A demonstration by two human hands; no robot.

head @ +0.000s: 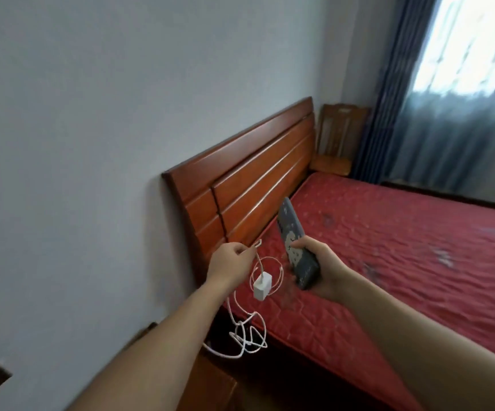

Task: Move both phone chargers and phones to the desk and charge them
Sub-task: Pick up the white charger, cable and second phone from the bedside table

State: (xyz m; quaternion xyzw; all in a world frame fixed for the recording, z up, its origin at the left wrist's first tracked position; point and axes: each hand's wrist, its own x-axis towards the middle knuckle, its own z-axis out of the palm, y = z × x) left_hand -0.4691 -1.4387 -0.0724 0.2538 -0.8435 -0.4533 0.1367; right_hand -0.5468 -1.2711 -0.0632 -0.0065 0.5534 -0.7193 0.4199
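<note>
So right now I've got both arms out in front of me over the near corner of the bed [388,262]. My left hand [230,262] is pinched shut on the white cable [241,330] of one charger, up near its plug end, and the white charger block [262,286] is just dangling below my fingers. The rest of the cord hangs down in a messy loop bundle past the mattress edge, near the floor by the looks of it. My right hand [319,266] is wrapped around a phone [295,250] in a dark patterned case, tilted up and away from me. It might be two phones stacked, honestly can't tell from this angle.

So I reckon the step is the carry over to the bench, which isn't in view at all. Tips for doing it clean: I'd gather that trailing loop up into the left palm before turning, because a cord swinging that low looks like it could snag on the bed frame or get stepped on. Holding by the cable puts the block's weight on the joint, so cupping the block itself seems kinder. Keep the phone grip firm, since it's sticking well out of my fist.

Further back there's the wooden headboard [252,179] against the wall, then a wooden chair [336,140] in the corner and blue curtains [448,137] over the window. No second charger visible anywhere on the bed, so I'd guess another trip is needed.
</note>
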